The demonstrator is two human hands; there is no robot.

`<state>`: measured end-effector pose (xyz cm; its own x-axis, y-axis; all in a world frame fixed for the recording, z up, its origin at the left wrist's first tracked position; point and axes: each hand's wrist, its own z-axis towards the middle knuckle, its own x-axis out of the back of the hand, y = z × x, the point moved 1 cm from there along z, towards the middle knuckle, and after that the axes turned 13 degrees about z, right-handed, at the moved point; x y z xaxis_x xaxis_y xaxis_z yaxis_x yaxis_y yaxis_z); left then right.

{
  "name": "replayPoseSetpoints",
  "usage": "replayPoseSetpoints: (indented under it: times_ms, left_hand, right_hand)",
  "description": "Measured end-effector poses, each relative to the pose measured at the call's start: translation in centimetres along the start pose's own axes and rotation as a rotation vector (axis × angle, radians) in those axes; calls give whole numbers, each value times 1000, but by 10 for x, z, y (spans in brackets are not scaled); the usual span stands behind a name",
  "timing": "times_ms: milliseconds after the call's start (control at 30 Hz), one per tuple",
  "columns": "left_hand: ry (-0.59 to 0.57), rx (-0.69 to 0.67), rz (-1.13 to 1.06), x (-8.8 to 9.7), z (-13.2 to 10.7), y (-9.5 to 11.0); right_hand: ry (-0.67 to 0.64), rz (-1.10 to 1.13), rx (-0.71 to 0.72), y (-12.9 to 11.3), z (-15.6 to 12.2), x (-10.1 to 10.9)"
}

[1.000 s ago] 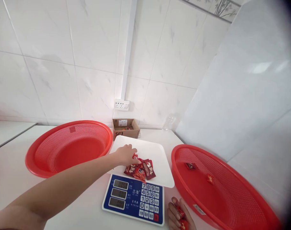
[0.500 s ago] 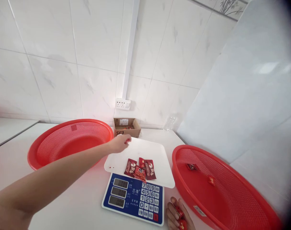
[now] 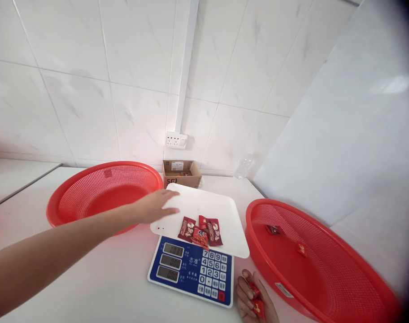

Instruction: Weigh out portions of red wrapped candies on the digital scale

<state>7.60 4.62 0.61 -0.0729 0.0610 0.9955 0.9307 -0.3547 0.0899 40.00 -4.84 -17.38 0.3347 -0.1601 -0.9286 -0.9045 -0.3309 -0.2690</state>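
Note:
My left hand (image 3: pixel 155 204) reaches out flat over the left edge of the white scale tray (image 3: pixel 221 204), fingers stretched and nothing visible in them. Several red snack packets (image 3: pixel 201 231) lie in a small pile on the tray's near part. Below the tray is the scale's blue panel (image 3: pixel 193 269) with displays and a keypad. My right hand (image 3: pixel 253 301) rests palm up on the counter beside the scale, fingers curled round a couple of red packets.
A big red mesh basket (image 3: pixel 103 197) stands to the left. Another red mesh basket (image 3: pixel 325 278) on the right holds two packets (image 3: pixel 273 229). An open cardboard box (image 3: pixel 181 172) and a clear bottle (image 3: pixel 243 168) stand by the tiled wall under a socket (image 3: pixel 176 141).
My left hand lifted one packet off the pile, carried it toward the cardboard box, then drew back left with its fingers spread. The pile is smaller.

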Motion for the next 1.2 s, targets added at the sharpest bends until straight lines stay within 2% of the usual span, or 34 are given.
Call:
replayPoseSetpoints:
  times_ms: [133, 233, 367, 533, 633, 767, 867, 933, 1100, 1200]
  left_hand:
    - [-119, -317, -35, -18, -5, 54]
    - [-99, -419, 63, -32, -7, 70]
    - [1, -423, 138, -50, -7, 69]
    - [48, -415, 238, -63, -8, 63]
    - [52, -419, 268, -63, -9, 63]
    - [32, -424, 226, -53, -10, 61]
    - [46, -364, 121, -43, -8, 55]
    - [81, -263, 15, -37, -3, 47]
    - [167, 43, -355, -26, 12, 28]
    - [188, 110, -591, -18, 12, 24]
  right_hand:
    - [-10, -8, 18, 1, -1, -2]
    - [-28, -14, 22, 1, 0, -2]
    - [-40, -8, 9, 0, 1, 0]
    - [-26, 8, 1, 0, 2, 0]
    - [-28, 32, -6, 0, 3, 2]
    - [-26, 40, -13, -1, 5, 5]
    - [-25, 37, -11, -1, 5, 6]
    - [-21, 32, -6, -1, 5, 5]
    - [-4, 35, -12, 0, 4, 4]
    - [-2, 42, -21, -1, 5, 5]
